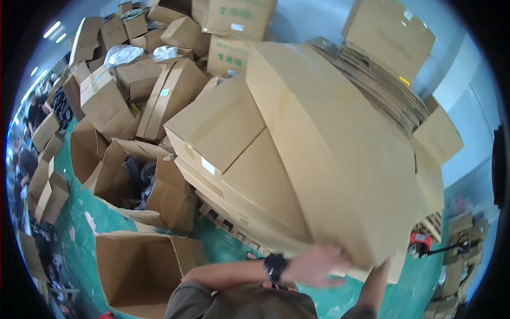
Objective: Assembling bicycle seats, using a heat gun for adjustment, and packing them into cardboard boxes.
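While a large tan cardboard carton (pixel 340 143) slants across stacked brown cardboard cartons (pixel 218 122) at centre frame, steadying it appears the step in hand; its bulk calls for two-sided support. Left hand (pixel 317 266): blurred at its lower edge, grip cannot be told. Right hand: hidden behind it, grip likewise. Lower centre: slatted wooden pallet (pixel 234 229), green floor (pixel 215 244). Upper centre: pale blue wall (pixel 303 24).
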`<state>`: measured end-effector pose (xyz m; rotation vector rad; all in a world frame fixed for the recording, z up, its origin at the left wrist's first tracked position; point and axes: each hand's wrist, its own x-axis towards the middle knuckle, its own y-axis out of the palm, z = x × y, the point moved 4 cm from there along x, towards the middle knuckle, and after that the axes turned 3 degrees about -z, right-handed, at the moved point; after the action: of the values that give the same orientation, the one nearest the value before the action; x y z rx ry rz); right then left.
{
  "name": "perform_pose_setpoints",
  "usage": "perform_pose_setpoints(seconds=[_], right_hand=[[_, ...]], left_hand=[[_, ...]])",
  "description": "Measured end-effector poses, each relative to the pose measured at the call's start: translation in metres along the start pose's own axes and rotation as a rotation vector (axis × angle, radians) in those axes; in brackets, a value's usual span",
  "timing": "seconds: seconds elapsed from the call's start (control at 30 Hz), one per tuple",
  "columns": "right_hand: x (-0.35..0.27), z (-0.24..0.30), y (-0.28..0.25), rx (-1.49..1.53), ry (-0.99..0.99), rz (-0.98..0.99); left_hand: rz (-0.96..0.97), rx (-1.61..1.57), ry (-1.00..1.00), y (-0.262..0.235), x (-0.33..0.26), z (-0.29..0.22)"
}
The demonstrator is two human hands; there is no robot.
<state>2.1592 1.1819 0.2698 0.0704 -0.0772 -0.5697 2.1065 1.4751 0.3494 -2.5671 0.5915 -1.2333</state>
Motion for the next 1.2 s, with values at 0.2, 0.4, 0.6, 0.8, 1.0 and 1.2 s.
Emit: perform_pose_setpoints(seconds=[0.2,0.4,0.6,0.8,1.0,1.2], right_hand=[[0.034,-0.002,-0.004,-0.342,-0.103,-0.113],[-0.042,-0.032,0.043,-0.362,-0.446,-0.156],[-0.025,0.001,0.084,-0.511,-0.265,-0.44],[0.054,0.037,0.083,-0.456,-0.207,-0.347],[0.265,0.053,0.076,-0.517,-0.328,-0.12],[0.416,-0.023,0.109,-0.605,-0.267,-0.285]], left_hand=[[-0.225,0.192,-0.204,-0.097,0.05,0.126],[-0.079,0.649,-0.291,-0.227,0.081,0.286],[0.121,0.498,-0.259,-0.248,0.133,0.349],[0.189,0.409,-0.301,-0.247,0.154,0.39],[0.127,0.607,-0.34,-0.204,0.216,0.446],[-0.083,0.845,-0.433,-0.176,0.221,0.52]])
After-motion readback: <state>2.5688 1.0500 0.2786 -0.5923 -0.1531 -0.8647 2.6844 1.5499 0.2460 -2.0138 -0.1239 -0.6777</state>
